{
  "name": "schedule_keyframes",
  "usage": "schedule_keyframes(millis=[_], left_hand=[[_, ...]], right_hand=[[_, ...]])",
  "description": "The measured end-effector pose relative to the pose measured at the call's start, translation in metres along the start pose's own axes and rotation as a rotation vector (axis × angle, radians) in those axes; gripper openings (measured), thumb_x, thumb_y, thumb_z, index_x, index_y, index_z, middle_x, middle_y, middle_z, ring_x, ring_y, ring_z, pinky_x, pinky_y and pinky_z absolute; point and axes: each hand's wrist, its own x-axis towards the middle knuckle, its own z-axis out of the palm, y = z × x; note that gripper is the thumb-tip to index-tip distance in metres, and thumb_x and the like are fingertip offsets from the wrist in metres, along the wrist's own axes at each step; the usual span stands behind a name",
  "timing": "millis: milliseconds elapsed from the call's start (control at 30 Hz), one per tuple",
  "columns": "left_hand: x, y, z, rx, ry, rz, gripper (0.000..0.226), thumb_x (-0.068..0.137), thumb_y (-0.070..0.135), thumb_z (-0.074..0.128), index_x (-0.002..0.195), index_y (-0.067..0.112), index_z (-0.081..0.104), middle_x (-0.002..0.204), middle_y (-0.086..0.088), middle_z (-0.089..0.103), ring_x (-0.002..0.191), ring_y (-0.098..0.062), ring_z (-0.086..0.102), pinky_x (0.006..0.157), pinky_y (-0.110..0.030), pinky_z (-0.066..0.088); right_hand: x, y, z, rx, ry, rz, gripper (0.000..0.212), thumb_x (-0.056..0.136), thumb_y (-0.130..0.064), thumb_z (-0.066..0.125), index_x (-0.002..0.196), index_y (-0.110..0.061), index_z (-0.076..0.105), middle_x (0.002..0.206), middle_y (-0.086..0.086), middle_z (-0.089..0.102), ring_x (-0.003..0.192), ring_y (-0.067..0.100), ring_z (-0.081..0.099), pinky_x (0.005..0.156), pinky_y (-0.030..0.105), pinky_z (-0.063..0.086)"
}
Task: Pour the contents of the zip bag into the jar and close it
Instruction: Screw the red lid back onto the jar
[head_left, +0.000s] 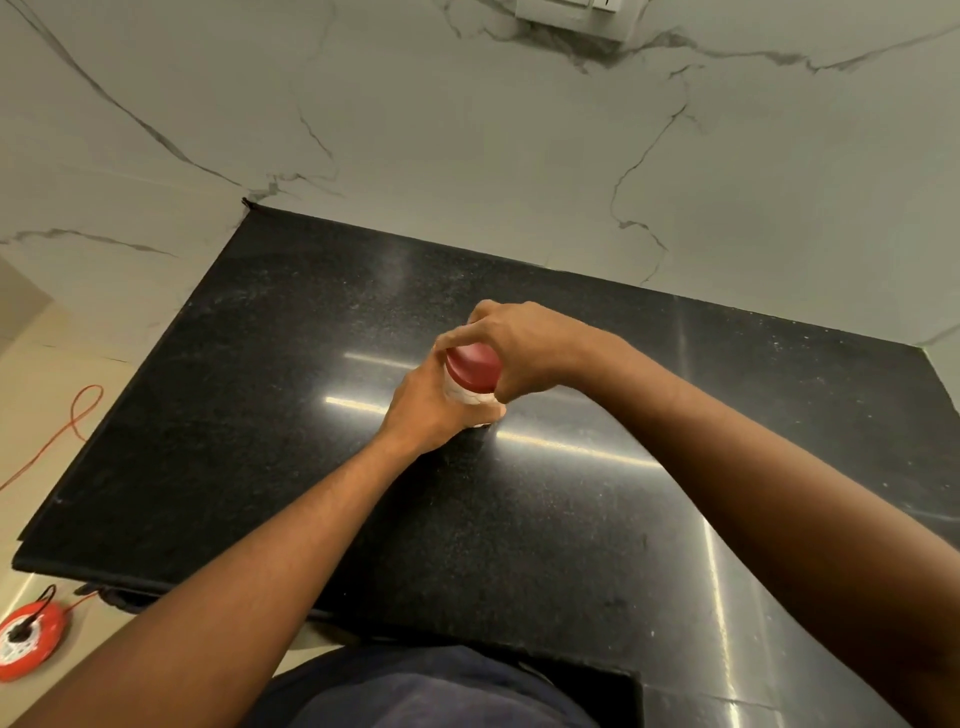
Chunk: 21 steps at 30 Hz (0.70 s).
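A small clear jar with pale contents stands upright in the middle of the black countertop. A red lid sits on top of it. My left hand wraps around the jar's body from the left. My right hand comes over from the right, and its fingers grip the rim of the red lid. Most of the jar is hidden behind my hands. No zip bag is in view.
A white marble wall rises behind the counter, with a switch plate at the top. On the floor to the left lie an orange cable and a red extension reel.
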Motion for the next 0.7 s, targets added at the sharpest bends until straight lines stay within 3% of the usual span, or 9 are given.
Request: schedule_keyframes(millis=[67, 167, 333, 400, 467, 500, 600, 700], left_hand=[[0.000, 0.001, 0.000, -0.015, -0.014, 0.018, 0.105, 0.055, 0.065, 0.092, 0.141, 0.051, 0.033, 0.124, 0.018, 0.064, 0.109, -0.007, 0.064, 0.088, -0.026, 0.052], [0.000, 0.002, 0.000, -0.017, -0.012, 0.021, 0.103, 0.056, 0.063, 0.091, 0.139, 0.052, 0.031, 0.120, 0.022, 0.059, 0.107, -0.006, 0.060, 0.085, -0.025, 0.049], [0.001, 0.001, -0.001, -0.011, -0.011, 0.007, 0.101, 0.057, 0.065, 0.089, 0.140, 0.054, 0.033, 0.108, 0.028, 0.060, 0.095, 0.000, 0.059, 0.071, -0.016, 0.041], [0.000, 0.001, 0.000, 0.015, -0.011, 0.005, 0.102, 0.055, 0.069, 0.088, 0.138, 0.053, 0.033, 0.102, 0.033, 0.057, 0.090, 0.008, 0.057, 0.072, -0.014, 0.041], [0.001, 0.000, 0.002, 0.054, -0.006, -0.020, 0.102, 0.053, 0.073, 0.087, 0.137, 0.047, 0.035, 0.106, 0.028, 0.061, 0.097, 0.001, 0.062, 0.080, -0.019, 0.048], [0.001, 0.000, 0.003, 0.067, 0.003, -0.035, 0.102, 0.052, 0.075, 0.087, 0.136, 0.047, 0.036, 0.106, 0.026, 0.061, 0.100, -0.004, 0.064, 0.081, -0.021, 0.049], [-0.001, 0.000, 0.004, 0.043, 0.021, -0.043, 0.106, 0.049, 0.076, 0.085, 0.137, 0.054, 0.030, 0.099, 0.032, 0.054, 0.099, -0.004, 0.058, 0.073, -0.013, 0.039], [-0.001, 0.001, 0.003, 0.062, 0.025, -0.037, 0.113, 0.050, 0.076, 0.083, 0.143, 0.053, 0.025, 0.115, 0.022, 0.059, 0.101, -0.003, 0.054, 0.079, -0.018, 0.039]], right_hand=[[0.004, -0.002, -0.001, -0.064, 0.085, 0.031, 0.090, 0.071, -0.038, 0.087, 0.151, -0.039, 0.047, 0.130, 0.002, 0.065, 0.099, 0.018, 0.061, 0.071, 0.028, 0.046], [0.014, -0.009, -0.005, -0.082, 0.077, 0.150, 0.084, 0.069, -0.063, 0.084, 0.140, -0.022, 0.061, 0.117, 0.003, 0.073, 0.095, 0.024, 0.069, 0.066, 0.030, 0.046], [0.019, -0.018, -0.003, -0.195, 0.109, 0.282, 0.080, 0.078, -0.087, 0.056, 0.107, -0.014, 0.071, 0.069, -0.001, 0.060, 0.062, 0.019, 0.063, 0.054, 0.028, 0.047], [0.014, -0.017, -0.002, -0.214, 0.092, 0.213, 0.078, 0.079, -0.083, 0.060, 0.124, -0.020, 0.066, 0.089, -0.001, 0.066, 0.069, 0.015, 0.060, 0.056, 0.028, 0.045], [0.008, -0.014, -0.002, -0.172, 0.045, 0.061, 0.079, 0.078, -0.060, 0.077, 0.147, -0.036, 0.049, 0.126, 0.001, 0.062, 0.089, 0.018, 0.062, 0.061, 0.028, 0.045], [0.005, -0.012, -0.002, -0.158, 0.037, 0.008, 0.082, 0.077, -0.048, 0.082, 0.150, -0.040, 0.046, 0.133, 0.002, 0.060, 0.097, 0.021, 0.064, 0.063, 0.027, 0.045], [0.002, -0.006, -0.006, -0.084, 0.085, -0.009, 0.083, 0.074, -0.035, 0.088, 0.149, -0.037, 0.053, 0.132, 0.000, 0.068, 0.105, 0.020, 0.066, 0.066, 0.024, 0.042], [0.007, -0.006, -0.014, -0.053, 0.075, 0.029, 0.083, 0.068, -0.041, 0.090, 0.145, -0.031, 0.060, 0.127, 0.000, 0.072, 0.096, 0.016, 0.063, 0.060, 0.018, 0.036]])
